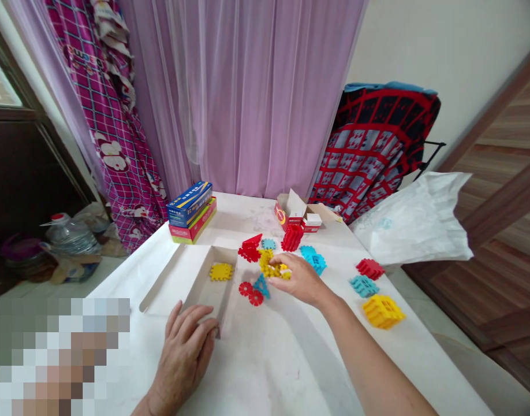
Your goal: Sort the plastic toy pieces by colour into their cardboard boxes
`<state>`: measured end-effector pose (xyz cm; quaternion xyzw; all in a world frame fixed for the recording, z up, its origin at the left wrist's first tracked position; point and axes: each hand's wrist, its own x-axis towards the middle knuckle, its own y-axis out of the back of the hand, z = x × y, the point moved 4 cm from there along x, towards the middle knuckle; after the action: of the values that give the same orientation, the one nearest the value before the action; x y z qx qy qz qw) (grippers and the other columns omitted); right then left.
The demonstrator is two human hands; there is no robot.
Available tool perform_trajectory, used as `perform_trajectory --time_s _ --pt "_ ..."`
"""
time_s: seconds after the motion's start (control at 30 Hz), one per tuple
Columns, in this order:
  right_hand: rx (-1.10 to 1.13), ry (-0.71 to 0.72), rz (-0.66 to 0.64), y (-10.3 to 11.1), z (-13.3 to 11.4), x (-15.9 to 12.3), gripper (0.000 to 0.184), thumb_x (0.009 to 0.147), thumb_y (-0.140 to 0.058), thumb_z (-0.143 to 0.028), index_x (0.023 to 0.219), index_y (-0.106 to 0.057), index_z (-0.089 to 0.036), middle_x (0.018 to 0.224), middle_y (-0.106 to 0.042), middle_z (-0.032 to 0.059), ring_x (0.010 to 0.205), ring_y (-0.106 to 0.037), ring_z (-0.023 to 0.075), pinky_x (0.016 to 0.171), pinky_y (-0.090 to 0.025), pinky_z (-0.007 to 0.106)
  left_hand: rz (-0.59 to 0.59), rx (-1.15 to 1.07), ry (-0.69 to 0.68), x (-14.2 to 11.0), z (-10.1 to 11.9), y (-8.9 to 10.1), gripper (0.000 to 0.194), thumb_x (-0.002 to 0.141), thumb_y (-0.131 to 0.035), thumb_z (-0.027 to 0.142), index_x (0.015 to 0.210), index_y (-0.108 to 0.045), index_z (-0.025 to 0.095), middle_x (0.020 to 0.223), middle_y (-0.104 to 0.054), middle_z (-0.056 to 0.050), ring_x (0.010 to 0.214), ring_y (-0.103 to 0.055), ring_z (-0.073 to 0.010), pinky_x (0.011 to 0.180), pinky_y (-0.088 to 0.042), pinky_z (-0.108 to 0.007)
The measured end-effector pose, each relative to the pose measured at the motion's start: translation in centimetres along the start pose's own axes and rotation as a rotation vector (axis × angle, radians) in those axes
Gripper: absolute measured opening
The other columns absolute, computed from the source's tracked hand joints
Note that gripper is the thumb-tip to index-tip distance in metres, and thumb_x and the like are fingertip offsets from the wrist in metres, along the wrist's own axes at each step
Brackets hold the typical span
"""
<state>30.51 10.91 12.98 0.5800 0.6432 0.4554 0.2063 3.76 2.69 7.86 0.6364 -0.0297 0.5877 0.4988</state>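
Observation:
My left hand (pixel 185 349) lies flat on the white table, fingers stretched out, touching the near corner of an open cardboard box (pixel 203 287). One yellow toothed tile (pixel 221 271) lies inside the box. My right hand (pixel 300 279) reaches over a pile of plastic tiles, its fingers closed on yellow tiles (pixel 271 267). Around it lie red triangle tiles (pixel 250 248), a small blue triangle (pixel 261 285), two red round pieces (pixel 251 293) and blue tiles (pixel 313 258).
A red stack (pixel 291 237), more red (pixel 370 268), blue (pixel 364 285) and yellow tiles (pixel 383 311) lie to the right. Stacked flat boxes (pixel 191 211) stand back left, an opened small carton (pixel 297 215) at the back, a white plastic bag (pixel 414 222) at the right edge.

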Motion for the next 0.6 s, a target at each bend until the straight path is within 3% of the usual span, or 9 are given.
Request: perform_trajectory --time_s 0.13,0.27,0.47,0.6 --pt "0.007 0.129 -0.042 -2.2 -5.9 2.2 0.035 0.074 -0.076 -0.034 0.106 -0.066 -0.024 0.109 -0.071 0.0039 0.103 -0.063 0.0230 0.091 -0.042 0.037 0.011 0.044 -0.016 -0.3 -0.2 0.3 0.019 0.084 -0.058 0.010 0.097 -0.063 0.023 0.112 -0.062 -0.007 0.111 -0.057 -0.0190 0.115 -0.034 -0.043" --pt "-0.066 0.144 -0.094 -4.5 -9.1 3.9 0.041 0.075 -0.077 -0.039 0.111 -0.064 -0.023 0.110 -0.071 0.0056 0.103 -0.062 0.0248 0.090 -0.041 0.039 0.015 0.042 -0.004 -0.2 0.0 0.4 0.018 0.085 -0.056 0.009 0.095 -0.062 0.023 0.112 -0.061 -0.007 0.112 -0.057 -0.0188 0.115 -0.035 -0.043" --pt "-0.150 0.172 -0.122 -6.6 -9.8 4.1 0.043 0.077 -0.076 -0.045 0.112 -0.064 -0.023 0.116 -0.069 0.0069 0.109 -0.058 0.0268 0.091 -0.040 0.042 0.018 0.001 0.036 0.1 0.3 0.4 0.016 0.086 -0.056 0.011 0.094 -0.062 0.023 0.113 -0.061 -0.007 0.114 -0.056 -0.0183 0.115 -0.032 -0.043" --pt "-0.069 0.121 0.033 -4.8 -7.6 2.9 0.014 0.085 -0.065 -0.030 0.097 -0.067 -0.024 0.113 -0.069 0.0046 0.106 -0.060 0.0222 0.092 -0.042 0.037 0.022 -0.015 0.060 0.0 0.2 0.4 0.014 0.087 -0.055 0.012 0.092 -0.062 0.023 0.113 -0.062 -0.006 0.113 -0.056 -0.0180 0.115 -0.033 -0.042"
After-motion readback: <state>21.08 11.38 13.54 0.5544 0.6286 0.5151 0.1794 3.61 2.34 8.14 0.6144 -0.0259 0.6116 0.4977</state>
